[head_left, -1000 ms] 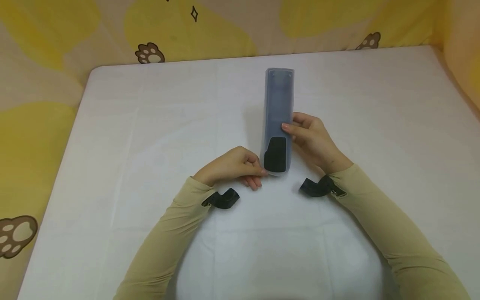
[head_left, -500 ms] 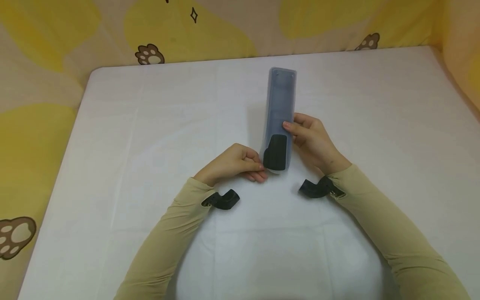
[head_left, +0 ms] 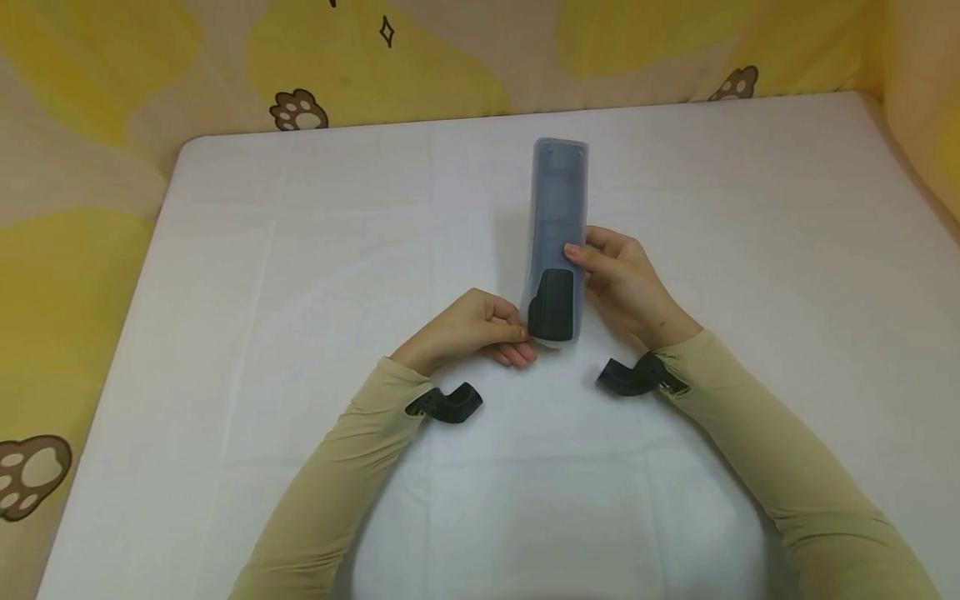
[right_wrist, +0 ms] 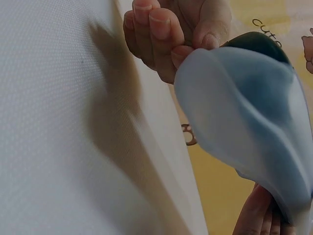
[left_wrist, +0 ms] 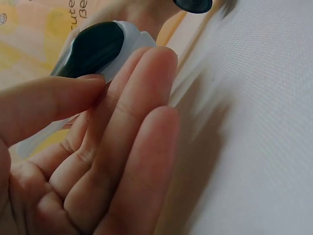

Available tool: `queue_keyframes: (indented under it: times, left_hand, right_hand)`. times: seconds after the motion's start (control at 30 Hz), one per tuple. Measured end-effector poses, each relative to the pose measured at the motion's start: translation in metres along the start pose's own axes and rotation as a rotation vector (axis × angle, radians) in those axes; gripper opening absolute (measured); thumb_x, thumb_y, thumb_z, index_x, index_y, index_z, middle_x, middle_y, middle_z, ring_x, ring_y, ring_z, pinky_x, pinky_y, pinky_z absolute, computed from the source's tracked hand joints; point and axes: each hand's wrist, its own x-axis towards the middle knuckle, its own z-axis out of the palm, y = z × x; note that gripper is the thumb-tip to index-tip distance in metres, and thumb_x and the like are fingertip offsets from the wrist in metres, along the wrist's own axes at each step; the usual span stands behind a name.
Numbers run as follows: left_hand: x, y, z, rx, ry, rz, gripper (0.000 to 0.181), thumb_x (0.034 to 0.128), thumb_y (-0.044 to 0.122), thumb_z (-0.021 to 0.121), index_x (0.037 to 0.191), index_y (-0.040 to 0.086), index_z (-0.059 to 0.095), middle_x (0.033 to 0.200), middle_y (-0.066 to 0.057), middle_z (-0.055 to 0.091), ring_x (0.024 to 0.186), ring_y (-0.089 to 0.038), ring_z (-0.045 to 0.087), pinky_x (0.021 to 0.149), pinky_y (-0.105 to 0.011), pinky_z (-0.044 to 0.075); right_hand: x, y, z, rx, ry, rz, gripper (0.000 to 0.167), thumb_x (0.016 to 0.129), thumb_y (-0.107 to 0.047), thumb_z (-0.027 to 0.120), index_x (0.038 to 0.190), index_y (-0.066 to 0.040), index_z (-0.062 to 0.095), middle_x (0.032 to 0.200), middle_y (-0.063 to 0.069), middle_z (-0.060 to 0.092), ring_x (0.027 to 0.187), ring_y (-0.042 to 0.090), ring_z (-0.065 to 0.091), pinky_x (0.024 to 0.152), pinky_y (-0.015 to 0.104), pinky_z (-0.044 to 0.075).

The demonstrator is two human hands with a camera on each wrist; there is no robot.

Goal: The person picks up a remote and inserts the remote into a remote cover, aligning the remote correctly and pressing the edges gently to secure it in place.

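A long, narrow, translucent blue-grey case with a black piece at its lower end is held off the table, roughly upright in the head view. My right hand grips its right edge, thumb across the front and fingers behind. At the lower left corner my left hand pinches the edge between thumb and index finger, its other fingers extended. The left wrist view shows that thumb beside the rounded black piece. From the right wrist camera, the case's pale, curved end looks soft and bent.
A white-covered table lies under both hands. Yellow patterned fabric hangs behind it and along the sides. Black curved mounts stick out from both sleeves near the wrists.
The case leaned slightly right half a second ago and has since come back closer to upright. My left hand has shifted a little upward from one second ago. The right grip looks the same.
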Motion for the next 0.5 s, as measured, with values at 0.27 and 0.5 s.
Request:
queue_keyframes:
  times: [0.27, 0.5]
  left_hand:
    - [0.0006, -0.0012, 0.0018, 0.005, 0.011, -0.004, 0.014, 0.0897, -0.001, 0.054, 0.077, -0.005, 0.059, 0.077, -0.017, 0.070, 0.067, -0.019, 0.068, 0.068, -0.035, 0.057]
    - [0.0015, -0.0021, 0.0020, 0.012, 0.027, -0.001, 0.014, 0.0889, 0.000, 0.052, 0.076, -0.003, 0.058, 0.075, -0.014, 0.069, 0.066, -0.019, 0.067, 0.067, -0.034, 0.057]
  right_hand:
    - [0.0003, 0.0003, -0.0006, -0.029, -0.002, -0.008, 0.019, 0.092, 0.003, 0.053, 0.108, -0.001, 0.062, 0.098, 0.006, 0.069, 0.091, 0.015, 0.063, 0.084, 0.027, 0.049]
    - [0.0012, -0.0004, -0.0022, 0.021, -0.006, -0.018, 0.018, 0.092, 0.001, 0.057, 0.109, 0.001, 0.063, 0.099, 0.008, 0.068, 0.091, 0.017, 0.063, 0.083, 0.027, 0.049]
